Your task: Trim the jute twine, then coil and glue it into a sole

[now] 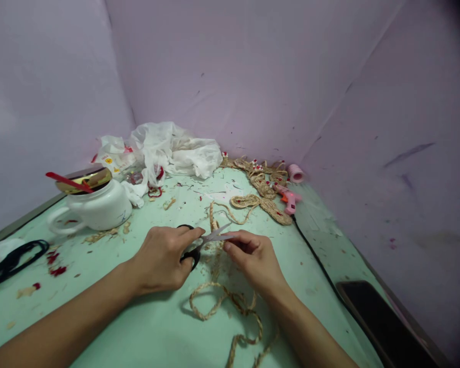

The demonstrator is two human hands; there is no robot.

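Braided straw-coloured cord (240,305) lies loosely looped on the pale green tabletop (157,327), between the forearms and running up below the open scissors with black handles (214,236). The left hand (161,258) has its fingers (193,235) hooked through the handles, a grip that seems meant to let the blades part and close. The right hand (256,258) sits at the blade tips, thumb and forefinger drawn close together, probably to steady a strand there; whether they grasp cord or blade I cannot tell. The slack probably lies towards the person so that it can feed up without pulling.

Beyond the hands, the flat woven straw bow-like piece (276,212) lies near the pink glue gun (290,199), likely put at the right for easy reach, with its black cable (318,258) running clear of the hands and beside the dark phone (379,317). The white ceramic mug (103,209) stands at the left, seemingly keeping the red stick (69,181) upright enough to pick up, though it leans across the rim.
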